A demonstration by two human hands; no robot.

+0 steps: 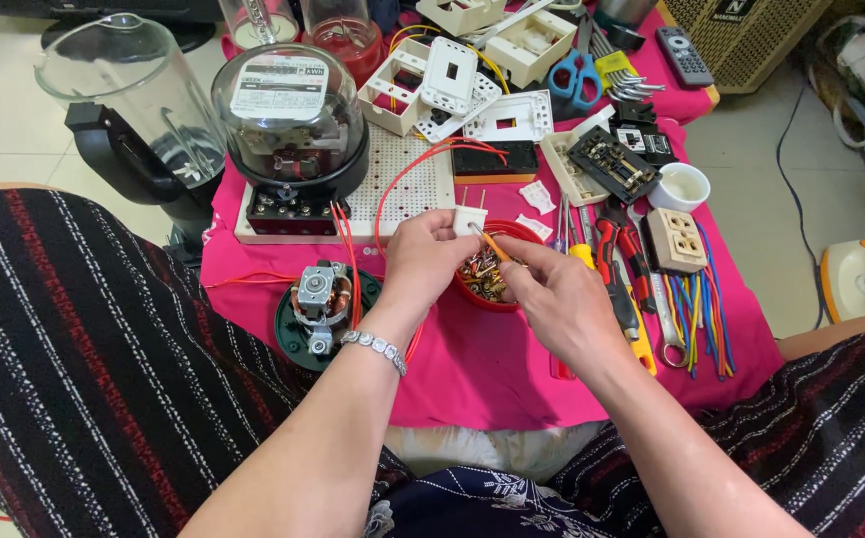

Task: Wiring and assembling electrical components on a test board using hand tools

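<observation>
My left hand (425,261) holds a small white plug (469,217) with two metal prongs pointing up, over a red bowl (518,235) of small screws and metal parts. An orange-handled screwdriver (493,245) is gripped in my right hand (557,297), its tip set against the plug. Both hands hover above the pink cloth (472,359) that covers the low table. A metal bracelet sits on my left wrist.
An electric meter (291,120) with a glass dome stands on a white perforated board, red wires trailing from it. A small motor (319,299) lies left. Pliers (614,249), coloured wires (700,314), a beige socket (676,240), switch plates and scissors (577,78) crowd the right.
</observation>
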